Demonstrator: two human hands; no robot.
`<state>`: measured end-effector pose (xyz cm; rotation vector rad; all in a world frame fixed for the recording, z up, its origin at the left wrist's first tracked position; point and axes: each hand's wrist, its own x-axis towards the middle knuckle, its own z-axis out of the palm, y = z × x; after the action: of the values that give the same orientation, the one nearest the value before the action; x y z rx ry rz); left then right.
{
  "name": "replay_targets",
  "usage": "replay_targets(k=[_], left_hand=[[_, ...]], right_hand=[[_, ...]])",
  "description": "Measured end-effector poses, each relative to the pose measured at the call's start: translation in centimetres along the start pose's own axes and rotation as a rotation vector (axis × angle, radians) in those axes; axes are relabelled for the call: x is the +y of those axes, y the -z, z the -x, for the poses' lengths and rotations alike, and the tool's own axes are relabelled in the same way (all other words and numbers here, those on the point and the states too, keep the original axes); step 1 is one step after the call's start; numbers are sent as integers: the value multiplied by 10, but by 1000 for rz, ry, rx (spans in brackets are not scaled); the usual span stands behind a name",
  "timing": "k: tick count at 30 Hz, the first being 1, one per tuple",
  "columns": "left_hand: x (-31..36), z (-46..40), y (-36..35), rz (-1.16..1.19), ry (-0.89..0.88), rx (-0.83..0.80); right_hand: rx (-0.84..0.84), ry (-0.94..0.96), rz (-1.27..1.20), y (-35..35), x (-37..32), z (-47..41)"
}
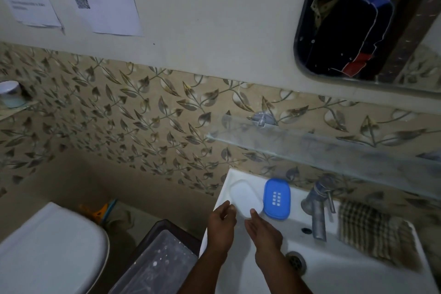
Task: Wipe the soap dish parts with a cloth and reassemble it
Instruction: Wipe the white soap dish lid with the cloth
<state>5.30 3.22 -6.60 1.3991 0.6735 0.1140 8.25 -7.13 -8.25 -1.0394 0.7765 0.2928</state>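
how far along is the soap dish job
Looks early. The blue soap dish sits on the sink rim. Both hands, left hand and right hand, reach toward it, holding nothing. The checked cloth lies untouched right of the tap. Wiping and reassembly remain.

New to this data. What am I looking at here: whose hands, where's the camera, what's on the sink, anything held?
One picture, from a wide-angle camera worn on a person's head, looking down. No robot: two bare hands over a white sink. On its ledge a blue soap dish with drain slots sits beside the sink's moulded soap recess. A checked cloth lies right of the tap. The left hand and right hand hold nothing; the right fingertips reach the recess edge.
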Motion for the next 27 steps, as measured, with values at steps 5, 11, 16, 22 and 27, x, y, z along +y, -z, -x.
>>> replay_targets(k=[5, 11, 16, 22, 27], left_hand=[[-3, 16, 3, 11, 36, -36], [-5, 48, 5, 63, 217, -130], [-12, 67, 10, 108, 263, -186], [-5, 81, 1, 69, 293, -184], [-3, 88, -8, -64, 183, -175]], right_hand=[[-7, -1, -37, 17, 1, 32], [-49, 11, -41, 47, 4, 70], [16, 65, -29, 76, 19, 85], [145, 287, 319, 103, 23, 91], [57, 360, 565, 110, 21, 92]])
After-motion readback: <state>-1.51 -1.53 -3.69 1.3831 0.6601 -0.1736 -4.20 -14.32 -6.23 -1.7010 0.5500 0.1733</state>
